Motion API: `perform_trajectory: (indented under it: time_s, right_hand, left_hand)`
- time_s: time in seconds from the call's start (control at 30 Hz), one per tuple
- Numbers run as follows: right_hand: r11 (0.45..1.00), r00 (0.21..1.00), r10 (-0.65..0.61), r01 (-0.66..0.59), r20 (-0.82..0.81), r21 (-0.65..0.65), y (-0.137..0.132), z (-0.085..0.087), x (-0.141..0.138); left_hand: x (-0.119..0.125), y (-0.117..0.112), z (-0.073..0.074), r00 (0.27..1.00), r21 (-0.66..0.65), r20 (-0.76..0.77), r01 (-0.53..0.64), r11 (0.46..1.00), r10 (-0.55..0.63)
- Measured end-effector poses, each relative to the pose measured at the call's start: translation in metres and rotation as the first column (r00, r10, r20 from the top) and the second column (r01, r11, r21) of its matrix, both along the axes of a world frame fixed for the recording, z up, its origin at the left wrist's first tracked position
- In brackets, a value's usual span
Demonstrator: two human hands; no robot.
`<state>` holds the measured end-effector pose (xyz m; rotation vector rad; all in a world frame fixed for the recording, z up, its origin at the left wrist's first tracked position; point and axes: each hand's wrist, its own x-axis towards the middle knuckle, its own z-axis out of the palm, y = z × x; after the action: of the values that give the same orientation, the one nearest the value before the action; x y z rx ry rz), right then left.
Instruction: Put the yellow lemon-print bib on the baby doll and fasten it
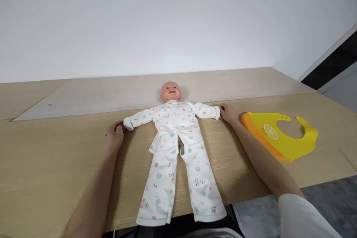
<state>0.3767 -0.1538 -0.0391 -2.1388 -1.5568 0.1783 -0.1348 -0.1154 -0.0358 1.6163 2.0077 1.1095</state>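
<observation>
A baby doll (170, 91) lies face up on the wooden table (55, 163), dressed in a white printed top and trousers (178, 148), arms spread wide. My left hand (115, 134) grips the end of the doll's sleeve on the left side. At the other sleeve end, my right hand (228, 113) holds the doll's hand. The trouser legs reach the table's near edge.
A yellow and orange silicone bib (281, 135) lies on the table to the right of my right forearm. A pale board (111, 95) covers the table behind the doll. A white wall rises at the back; grey floor shows at lower right.
</observation>
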Motion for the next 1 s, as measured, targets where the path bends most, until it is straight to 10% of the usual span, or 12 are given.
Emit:
perform_trajectory:
  time_s: [1.0]
  right_hand:
    - [1.000,0.998,-0.016,0.016,-0.066,0.003,-0.002,0.003,-0.002]
  left_hand:
    - [-0.017,0.016,-0.028,0.989,0.105,0.139,-0.069,0.992,0.054]
